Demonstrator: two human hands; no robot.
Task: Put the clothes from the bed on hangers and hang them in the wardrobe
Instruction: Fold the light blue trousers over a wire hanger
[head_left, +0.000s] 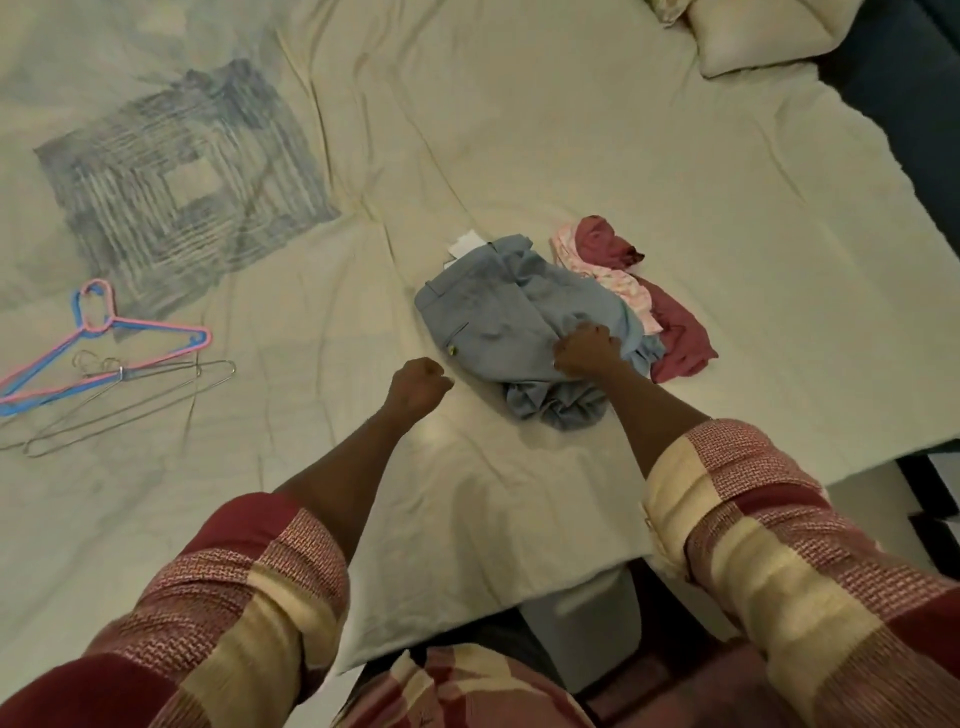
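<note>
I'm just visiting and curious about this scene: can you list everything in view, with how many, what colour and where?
bed sheet: one, cream with a grey-blue square print at left, covers the bed
pillow: one, cream, top right
plastic hangers: two, pink and blue, stacked at left
wire hangers: at least two, silver, beside the plastic ones
blue garment: one, light blue, centre
pink patterned garment: one, right of the blue
maroon garment: one, far right of the pile
left hand: curled, holding nothing
right hand: fingers gripping the blue garment
</note>
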